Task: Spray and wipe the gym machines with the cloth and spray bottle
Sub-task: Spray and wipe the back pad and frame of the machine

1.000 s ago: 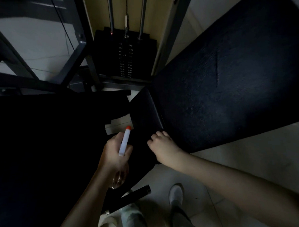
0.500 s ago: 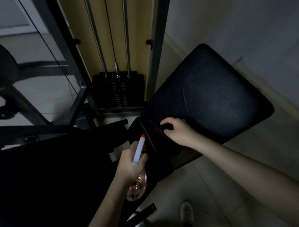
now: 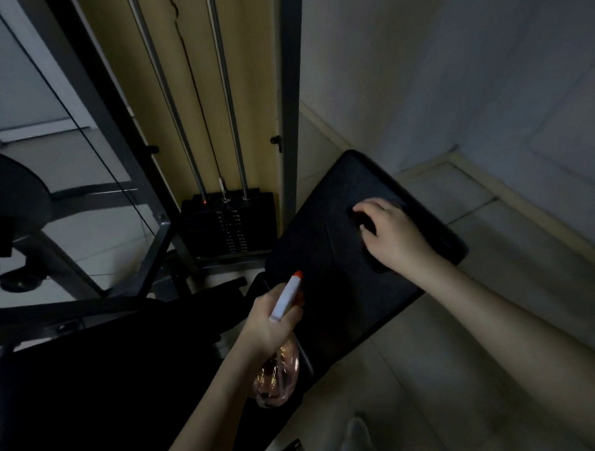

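Spray bottle (image 3: 279, 376), clear pinkish body, white head with orange tip, gripped in left hand (image 3: 268, 325), fingers wrapped round neck; nozzle points toward black bench pad (image 3: 321, 255). Bottle hangs over pad's near-left edge. Right hand (image 3: 397, 236) on far part of pad, fingers curled over dark cloth (image 3: 360, 221), pressing it onto pad; cloth barely distinct from pad in dim light. Weight stack (image 3: 228, 228) just left of pad, below guide rods (image 3: 228, 92). Shoe (image 3: 358, 437) on tiled floor at bottom edge.

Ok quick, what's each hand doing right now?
Left hand: holding the spray bottle.
Right hand: fingers curled on a dark cloth, on the pad.
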The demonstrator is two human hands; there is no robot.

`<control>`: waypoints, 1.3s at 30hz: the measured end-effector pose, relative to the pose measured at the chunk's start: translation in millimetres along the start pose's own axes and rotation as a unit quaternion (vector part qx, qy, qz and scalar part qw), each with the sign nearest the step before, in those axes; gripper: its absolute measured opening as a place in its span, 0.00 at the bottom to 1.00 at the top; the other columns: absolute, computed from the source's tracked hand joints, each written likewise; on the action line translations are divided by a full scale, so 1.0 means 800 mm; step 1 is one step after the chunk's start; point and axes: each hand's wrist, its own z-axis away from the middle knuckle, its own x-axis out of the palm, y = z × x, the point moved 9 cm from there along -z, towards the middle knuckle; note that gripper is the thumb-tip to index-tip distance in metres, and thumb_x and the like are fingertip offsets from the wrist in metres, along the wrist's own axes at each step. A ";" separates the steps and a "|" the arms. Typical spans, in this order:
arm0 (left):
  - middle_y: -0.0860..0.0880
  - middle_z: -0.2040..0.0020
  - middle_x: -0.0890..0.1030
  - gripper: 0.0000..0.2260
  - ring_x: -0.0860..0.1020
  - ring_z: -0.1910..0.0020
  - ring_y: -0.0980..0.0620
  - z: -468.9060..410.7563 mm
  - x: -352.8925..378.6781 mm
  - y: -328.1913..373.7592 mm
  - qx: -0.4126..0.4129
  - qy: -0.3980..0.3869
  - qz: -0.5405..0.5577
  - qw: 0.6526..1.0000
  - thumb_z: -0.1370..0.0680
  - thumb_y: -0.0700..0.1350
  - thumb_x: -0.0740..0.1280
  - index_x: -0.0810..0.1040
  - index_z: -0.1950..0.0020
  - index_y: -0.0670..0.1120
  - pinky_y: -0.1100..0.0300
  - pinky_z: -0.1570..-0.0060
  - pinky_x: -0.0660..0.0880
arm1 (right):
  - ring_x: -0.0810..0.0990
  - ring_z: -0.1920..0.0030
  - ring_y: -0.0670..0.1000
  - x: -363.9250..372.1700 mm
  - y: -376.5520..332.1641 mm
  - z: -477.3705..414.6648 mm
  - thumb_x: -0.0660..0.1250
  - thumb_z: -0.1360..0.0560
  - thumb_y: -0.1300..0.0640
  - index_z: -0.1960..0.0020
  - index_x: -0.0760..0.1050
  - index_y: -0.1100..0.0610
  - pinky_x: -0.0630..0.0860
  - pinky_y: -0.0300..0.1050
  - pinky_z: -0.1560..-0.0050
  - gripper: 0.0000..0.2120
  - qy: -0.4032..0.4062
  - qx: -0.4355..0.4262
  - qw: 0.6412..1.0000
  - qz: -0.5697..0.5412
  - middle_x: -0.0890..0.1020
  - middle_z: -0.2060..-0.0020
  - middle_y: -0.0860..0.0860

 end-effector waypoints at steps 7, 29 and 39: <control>0.54 0.55 0.79 0.11 0.78 0.59 0.61 -0.037 0.025 0.040 -0.016 0.004 0.047 0.999 0.31 0.46 0.65 0.71 0.52 0.60 0.71 0.60 0.75 | 0.73 0.38 0.64 0.013 0.044 -0.025 0.71 0.36 0.71 0.45 0.77 0.63 0.69 0.68 0.40 0.20 0.032 -0.102 0.974 0.197 0.76 0.41 0.63; 0.48 0.60 0.82 0.11 0.80 0.59 0.54 -0.095 0.051 0.081 -0.062 0.047 0.116 0.990 0.24 0.57 0.64 0.79 0.56 0.50 0.62 0.52 0.75 | 0.74 0.45 0.56 -0.005 0.120 -0.111 0.56 0.20 0.57 0.33 0.66 0.54 0.69 0.43 0.51 0.16 -0.029 0.119 0.979 -0.160 0.73 0.41 0.57; 0.48 0.61 0.82 0.13 0.80 0.60 0.54 -0.075 0.049 0.079 -0.032 -0.045 0.035 0.998 0.20 0.54 0.62 0.80 0.58 0.49 0.65 0.56 0.75 | 0.73 0.43 0.55 -0.007 0.118 -0.109 0.56 0.20 0.57 0.34 0.66 0.55 0.69 0.44 0.49 0.15 -0.020 0.136 0.978 -0.156 0.73 0.40 0.57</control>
